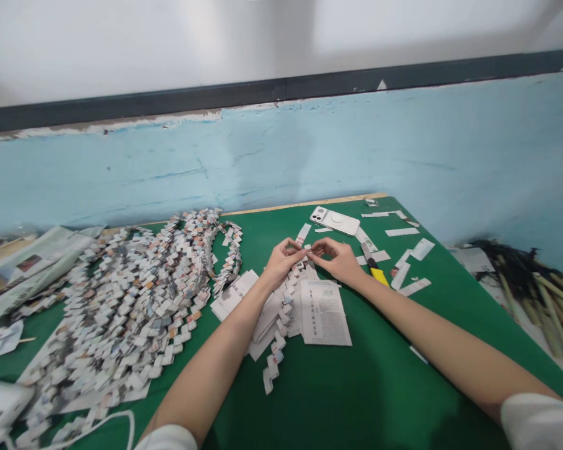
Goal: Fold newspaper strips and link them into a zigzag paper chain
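Observation:
My left hand (281,261) and my right hand (338,257) meet over the green table (356,387), fingers pinched together on a small folded paper strip (306,252). A chain of folded paper links (278,350) trails from under my hands toward me. Beneath my wrists lie printed paper sheets (326,312). A yellow-handled utility knife (374,265) rests just right of my right hand.
A large heap of folded paper chains (136,300) covers the left of the table. A white phone (335,220) lies at the far edge, with loose cut strips (406,262) to its right. Newspapers (32,262) lie far left, bamboo sticks (544,300) far right, and a white cable (117,422) near left.

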{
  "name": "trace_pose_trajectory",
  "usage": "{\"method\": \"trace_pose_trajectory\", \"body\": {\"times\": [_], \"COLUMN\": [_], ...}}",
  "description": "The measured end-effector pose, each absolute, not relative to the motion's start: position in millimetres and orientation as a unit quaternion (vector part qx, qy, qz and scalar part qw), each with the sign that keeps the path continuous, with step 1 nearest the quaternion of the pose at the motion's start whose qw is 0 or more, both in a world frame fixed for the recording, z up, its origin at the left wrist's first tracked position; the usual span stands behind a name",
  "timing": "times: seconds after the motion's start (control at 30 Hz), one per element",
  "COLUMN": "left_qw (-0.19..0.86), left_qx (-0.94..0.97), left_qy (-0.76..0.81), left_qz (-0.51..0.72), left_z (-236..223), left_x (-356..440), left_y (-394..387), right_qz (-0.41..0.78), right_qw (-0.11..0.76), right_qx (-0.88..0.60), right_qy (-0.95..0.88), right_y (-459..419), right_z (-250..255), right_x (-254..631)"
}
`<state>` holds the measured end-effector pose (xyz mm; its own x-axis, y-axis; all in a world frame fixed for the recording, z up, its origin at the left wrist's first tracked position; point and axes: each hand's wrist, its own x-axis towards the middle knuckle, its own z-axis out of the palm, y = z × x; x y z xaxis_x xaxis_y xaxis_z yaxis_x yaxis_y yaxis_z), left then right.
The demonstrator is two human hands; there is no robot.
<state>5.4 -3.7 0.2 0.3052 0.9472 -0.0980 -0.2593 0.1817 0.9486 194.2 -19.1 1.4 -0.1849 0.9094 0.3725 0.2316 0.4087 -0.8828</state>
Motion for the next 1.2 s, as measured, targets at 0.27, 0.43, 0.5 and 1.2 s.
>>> {"method": "trace_pose_trajectory", "body": {"times": [0.27, 0.43, 0.5, 1.2], "left_qw": [0.662, 0.666, 0.664, 0.648], "left_qx": [0.486, 0.484, 0.485, 0.524], "left_qy": [0.381, 0.385, 0.39, 0.373], "left_qz": [0.426, 0.418, 0.415, 0.408], "left_z": [1.9, 6.4, 7.0, -2.2], "left_x": [4.4, 3.7, 3.4, 2.4], "left_y": [-5.4, -6.8, -6.8, -2.3], "right_qz": [0.466, 0.461, 0.45, 0.501], "right_qw": [0.399, 0.422, 0.437, 0.451], "right_qx": [-0.376, -0.385, -0.397, -0.405], "right_qy": [-0.695, -0.679, -0.67, -0.618], "right_y": [-16.0, -13.5, -12.1, -9.8], "right_z": [5.1, 2.8, 1.3, 5.4], "right_x": [197.4, 197.5, 197.1, 193.7]}}
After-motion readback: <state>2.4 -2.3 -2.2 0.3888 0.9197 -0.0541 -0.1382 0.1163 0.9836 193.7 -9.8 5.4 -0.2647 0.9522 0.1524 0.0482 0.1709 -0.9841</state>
